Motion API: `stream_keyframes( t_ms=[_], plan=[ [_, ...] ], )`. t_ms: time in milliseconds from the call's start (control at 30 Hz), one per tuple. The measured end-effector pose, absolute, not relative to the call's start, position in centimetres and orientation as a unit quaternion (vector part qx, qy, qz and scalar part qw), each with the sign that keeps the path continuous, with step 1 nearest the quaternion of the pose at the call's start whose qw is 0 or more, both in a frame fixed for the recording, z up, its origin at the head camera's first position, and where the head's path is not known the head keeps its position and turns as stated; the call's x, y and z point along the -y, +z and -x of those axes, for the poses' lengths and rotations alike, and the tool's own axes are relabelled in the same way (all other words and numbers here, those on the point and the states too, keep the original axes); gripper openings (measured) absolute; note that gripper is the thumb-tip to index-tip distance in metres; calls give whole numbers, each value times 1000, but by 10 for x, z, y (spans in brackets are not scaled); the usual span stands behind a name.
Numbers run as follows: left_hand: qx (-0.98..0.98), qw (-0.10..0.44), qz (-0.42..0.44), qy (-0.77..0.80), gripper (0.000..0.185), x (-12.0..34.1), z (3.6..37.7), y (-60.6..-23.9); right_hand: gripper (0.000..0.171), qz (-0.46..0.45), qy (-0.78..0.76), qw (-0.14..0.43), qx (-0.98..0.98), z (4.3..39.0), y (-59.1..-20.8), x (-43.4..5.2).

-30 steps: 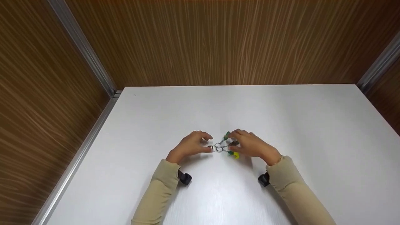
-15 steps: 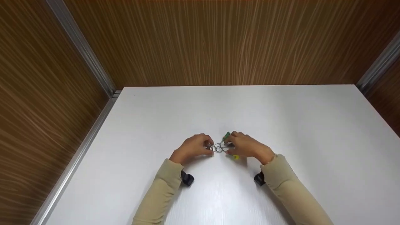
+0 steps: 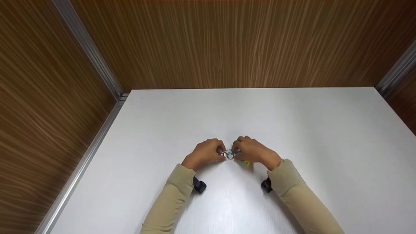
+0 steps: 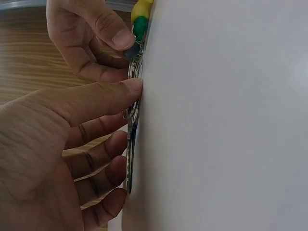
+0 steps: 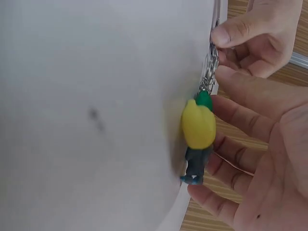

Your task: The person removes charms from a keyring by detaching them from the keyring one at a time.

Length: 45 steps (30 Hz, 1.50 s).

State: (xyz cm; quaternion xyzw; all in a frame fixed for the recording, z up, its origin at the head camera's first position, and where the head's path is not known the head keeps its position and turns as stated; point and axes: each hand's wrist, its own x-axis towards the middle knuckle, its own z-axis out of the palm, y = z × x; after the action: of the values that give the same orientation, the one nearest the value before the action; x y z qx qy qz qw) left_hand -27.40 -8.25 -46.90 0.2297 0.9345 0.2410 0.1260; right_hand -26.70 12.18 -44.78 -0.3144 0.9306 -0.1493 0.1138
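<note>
A keychain lies low at the white tabletop between my hands, its metal rings (image 3: 229,154) showing in the head view. My left hand (image 3: 208,150) pinches its left end, thumb and forefinger at the rings. In the left wrist view, a flat metal piece (image 4: 129,163) hangs from the rings along the curled fingers. From the right, my right hand (image 3: 255,150) pinches the keychain where short chains (image 5: 204,85) join the rings. Beyond that pinch dangles a yellow charm (image 5: 199,126) with a green top and a dark figure-like charm (image 5: 196,162) below it. The right fingers hide other parts.
The white table (image 3: 195,113) stretches out around both hands. Wood-grain panels (image 3: 208,45) rise behind it and at the sides, with a metal rail (image 3: 87,48) in the left corner. A dark wrist camera (image 3: 199,186) sits under the left sleeve, another (image 3: 266,185) under the right.
Both hands have come closer together. The left thumb and fingers have closed on the metal end, and the right fingers have moved left from the charms toward the rings, covering most of the green charm.
</note>
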Motion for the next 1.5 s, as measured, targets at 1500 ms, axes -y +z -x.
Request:
stream_keyframes(
  t_ms=[1500],
  plan=[
    [-837, 103, -273, 463, 17, 80, 271, -454, 9, 279, -435, 95, -851, 264, -441, -151]
  ],
)
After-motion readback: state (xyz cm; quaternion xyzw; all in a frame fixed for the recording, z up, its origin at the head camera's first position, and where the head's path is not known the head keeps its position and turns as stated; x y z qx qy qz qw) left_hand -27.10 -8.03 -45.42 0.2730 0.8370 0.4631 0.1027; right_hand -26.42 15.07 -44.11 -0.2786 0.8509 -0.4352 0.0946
